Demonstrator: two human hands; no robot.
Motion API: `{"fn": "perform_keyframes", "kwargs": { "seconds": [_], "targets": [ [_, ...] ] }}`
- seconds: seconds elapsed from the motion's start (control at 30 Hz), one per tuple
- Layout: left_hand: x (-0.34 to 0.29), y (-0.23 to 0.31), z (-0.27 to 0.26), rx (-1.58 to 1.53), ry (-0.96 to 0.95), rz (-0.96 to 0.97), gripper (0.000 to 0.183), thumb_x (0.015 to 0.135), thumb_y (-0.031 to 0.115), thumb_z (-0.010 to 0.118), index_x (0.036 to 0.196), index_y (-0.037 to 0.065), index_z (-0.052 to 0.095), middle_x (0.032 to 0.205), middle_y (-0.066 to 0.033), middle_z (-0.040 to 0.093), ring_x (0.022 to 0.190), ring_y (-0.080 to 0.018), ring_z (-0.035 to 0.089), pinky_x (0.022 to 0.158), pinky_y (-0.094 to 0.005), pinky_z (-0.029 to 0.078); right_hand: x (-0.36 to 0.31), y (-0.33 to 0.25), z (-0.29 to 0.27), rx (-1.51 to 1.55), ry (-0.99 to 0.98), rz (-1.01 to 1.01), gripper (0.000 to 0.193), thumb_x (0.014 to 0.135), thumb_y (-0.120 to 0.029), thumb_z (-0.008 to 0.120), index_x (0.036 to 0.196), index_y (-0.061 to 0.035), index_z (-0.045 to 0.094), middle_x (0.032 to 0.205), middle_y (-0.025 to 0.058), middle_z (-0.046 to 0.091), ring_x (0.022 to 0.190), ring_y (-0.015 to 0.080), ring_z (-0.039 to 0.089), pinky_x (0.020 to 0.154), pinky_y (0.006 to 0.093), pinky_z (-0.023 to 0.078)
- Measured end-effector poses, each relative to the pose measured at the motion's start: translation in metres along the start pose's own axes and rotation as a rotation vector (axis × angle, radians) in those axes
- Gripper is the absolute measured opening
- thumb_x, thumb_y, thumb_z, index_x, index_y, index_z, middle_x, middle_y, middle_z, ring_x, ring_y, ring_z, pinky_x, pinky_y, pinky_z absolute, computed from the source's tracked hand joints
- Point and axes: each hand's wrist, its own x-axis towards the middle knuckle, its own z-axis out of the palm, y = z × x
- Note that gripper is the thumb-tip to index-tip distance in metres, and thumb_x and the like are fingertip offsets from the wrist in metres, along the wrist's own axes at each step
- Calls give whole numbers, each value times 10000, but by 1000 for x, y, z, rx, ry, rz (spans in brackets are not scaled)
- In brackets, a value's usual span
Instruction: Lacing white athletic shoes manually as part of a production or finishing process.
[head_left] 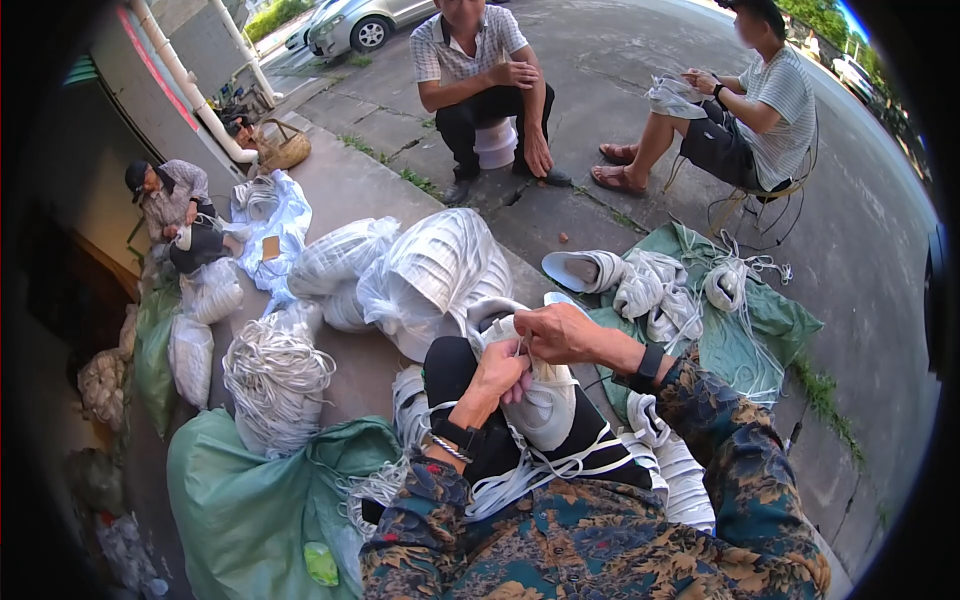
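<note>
Both hands worked a white shoe (545,405) lying toe-away on the lap: left hand (500,372) fingers pinched its lace, right hand (560,332) fingers gripped its collar.

1. Bagged white bundles (430,275) crowd the ground just beyond the grey shoe (540,400).
2. A lace coil (277,380) and green sack (250,500) block its left.
3. Loose shoes (640,290) fill its right; bare pavement (560,225) opens farther out.

Single head view, looking steeply down, close over lap; fisheye bends pavement edges.
</note>
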Motion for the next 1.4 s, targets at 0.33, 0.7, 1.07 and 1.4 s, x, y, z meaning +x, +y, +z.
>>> {"fn": "perform_keyframes", "kwargs": {
  "seconds": [0.33, 0.7, 1.07, 1.4],
  "targets": [
    [-1, 7, -1, 104, -49, -10, 105, 847, 92, 496, 895, 10, 541, 543, -43, 541, 342, -106, 471, 275, -208, 314, 5, -4, -27, -7, -448, 169, 372, 663, -150, 660, 982, -40, 502, 813, 148, 602, 781, 305, 607, 648, 391, 464],
    [1, -3, -3, 3, -86, 21, 105, 855, 73, 493, 927, 17, 546, 551, -35, 542, 345, -93, 472, 277, -190, 317, 6, 1, -21, -121, -460, 64, 299, 666, -123, 674, 917, -33, 538, 810, 139, 606, 794, 323, 601, 662, 399, 455],
    [-31, -8, -5, 727, 545, 238, 149, 793, 163, 549, 895, 56, 547, 809, -217, 614, 839, -427, 575, 719, -514, 432, -1, 6, -18, 65, -341, 104, 281, 697, -176, 671, 920, -58, 548, 755, 110, 568, 707, 241, 590, 610, 355, 456],
    [-114, -89, -114, -370, 518, -29, 90, 875, 151, 501, 834, 71, 500, 531, -56, 509, 334, -151, 442, 288, -249, 293, 4, -30, -9, 276, 89, 108, 123, 783, -110, 593, 865, -30, 637, 667, 128, 611, 652, 268, 619, 599, 340, 475]
  ]
}}
